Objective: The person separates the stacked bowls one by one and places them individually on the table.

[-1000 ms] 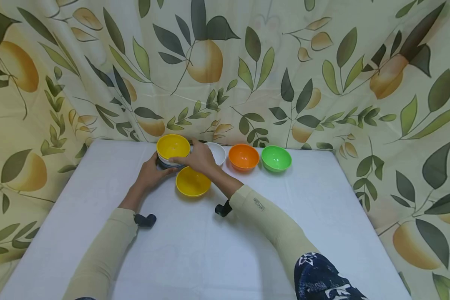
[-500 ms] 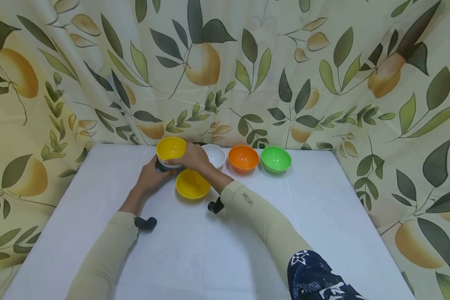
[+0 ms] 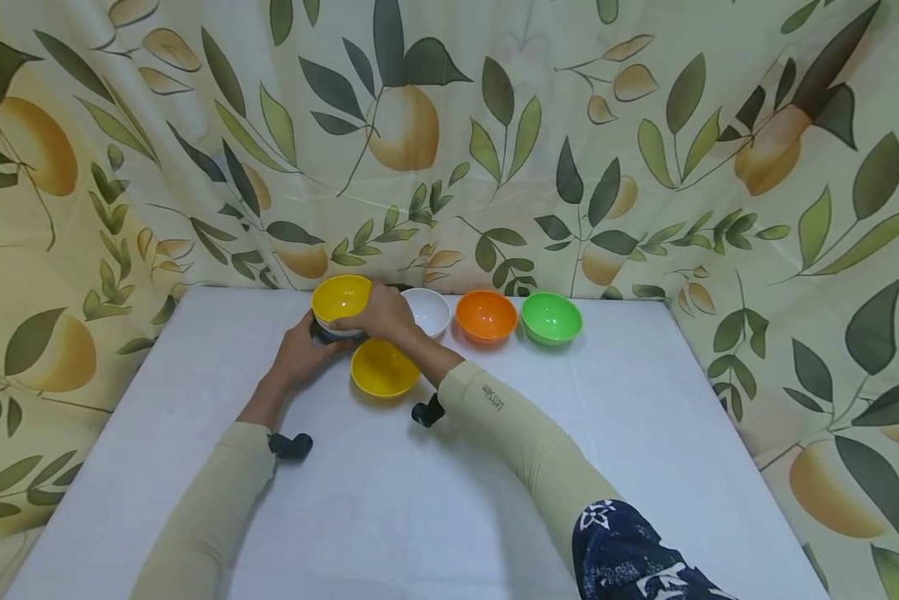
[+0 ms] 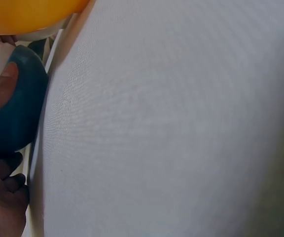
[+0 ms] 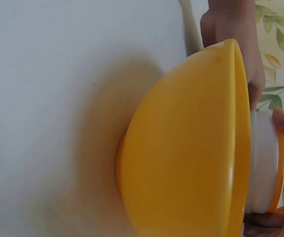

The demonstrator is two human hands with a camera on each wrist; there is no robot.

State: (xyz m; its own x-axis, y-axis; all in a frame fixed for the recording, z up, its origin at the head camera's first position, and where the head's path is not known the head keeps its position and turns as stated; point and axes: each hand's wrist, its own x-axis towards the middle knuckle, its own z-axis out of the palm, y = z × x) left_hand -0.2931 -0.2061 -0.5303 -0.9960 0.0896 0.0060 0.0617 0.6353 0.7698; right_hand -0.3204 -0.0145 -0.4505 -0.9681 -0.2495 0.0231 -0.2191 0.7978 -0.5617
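Note:
A stack of bowls stands at the back left of the table. Its top is a yellow bowl point(image 3: 340, 296), nested in a white bowl point(image 5: 265, 163), with a dark blue bowl point(image 4: 27, 98) below. My left hand point(image 3: 297, 350) grips the blue bowl from the left, thumb across its side. From the right, my right hand point(image 3: 389, 312) holds the upper bowls around the yellow rim, its thumb at the front against the white wall. That hand hides the stack's right side. Just in front sits another yellow bowl point(image 3: 384, 371), upright and apart from both hands.
Right of the stack, a white bowl point(image 3: 432, 312), an orange bowl point(image 3: 486, 317) and a green bowl point(image 3: 551, 318) stand in a row along the back edge. A white cloth point(image 3: 389, 500) covers the table. Behind hangs a leaf-and-fruit patterned curtain point(image 3: 524, 208).
My right hand has shifted slightly left and closer round the top yellow bowl, which sits a little lower. My left hand stays on the blue bowl. The head view has tilted slightly.

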